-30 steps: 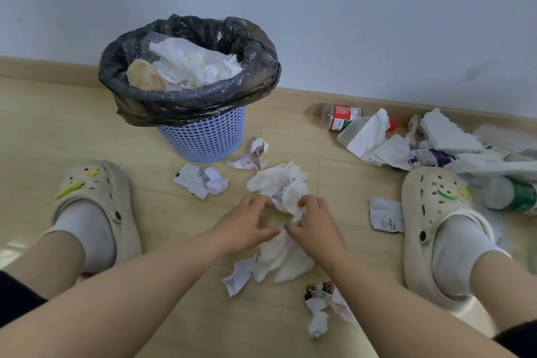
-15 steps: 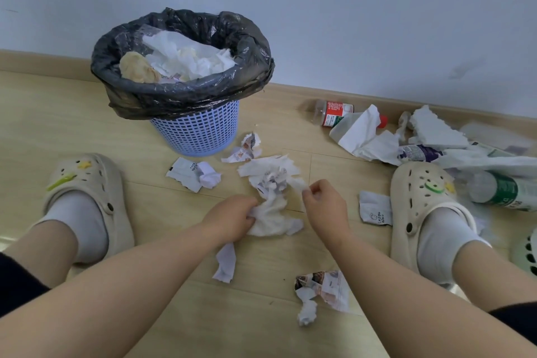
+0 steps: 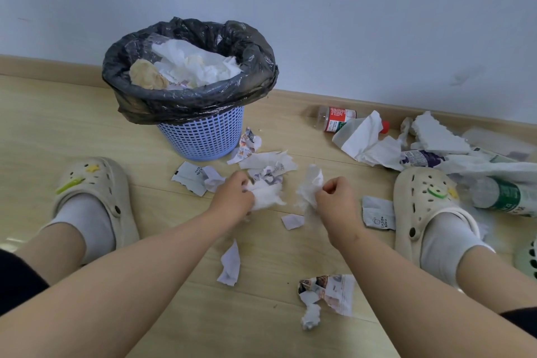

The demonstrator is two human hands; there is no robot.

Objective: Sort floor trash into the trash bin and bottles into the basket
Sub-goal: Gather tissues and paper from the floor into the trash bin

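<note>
A blue trash bin (image 3: 203, 139) lined with a black bag stands at the wall, filled with crumpled paper. On the floor in front of it, my left hand (image 3: 232, 197) is shut on a wad of white tissue (image 3: 266, 199). Beside it, my right hand (image 3: 337, 203) is shut on another crumpled white tissue (image 3: 311, 186). Printed paper scraps (image 3: 267, 164) lie just beyond my hands. A red-labelled bottle (image 3: 334, 119), a purple-labelled bottle (image 3: 421, 158) and a green-labelled bottle (image 3: 502, 197) lie at the right. A pale green basket (image 3: 530, 259) shows only its edge at the far right.
My two feet in cream clogs (image 3: 93, 197) (image 3: 427, 206) flank the work area. More scraps lie near me: a white piece (image 3: 231, 266), a printed wrapper (image 3: 328, 293), a grey packet (image 3: 377, 213). White paper and foam (image 3: 436, 136) pile at the right by the wall.
My hands have drawn apart, splitting the tissue pile: the left has gathered one wad, the right has lifted a separate piece. A small scrap now lies between them.
</note>
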